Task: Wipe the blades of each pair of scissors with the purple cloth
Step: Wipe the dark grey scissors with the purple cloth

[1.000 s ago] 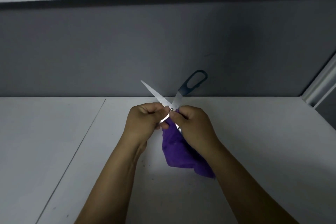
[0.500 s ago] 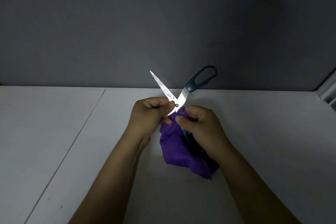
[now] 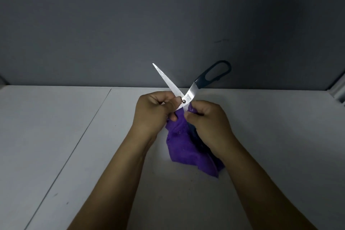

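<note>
Head view looks down on a white table under both forearms, with a grey wall beyond the hands. Below and between the hands hangs the purple cloth, its top bunched in the right hand, whose fingers are curled tight on it. The left hand is clamped on the scissors at the pivot, blades spread wide; one blade points up-left, one dark handle up-right.
</note>
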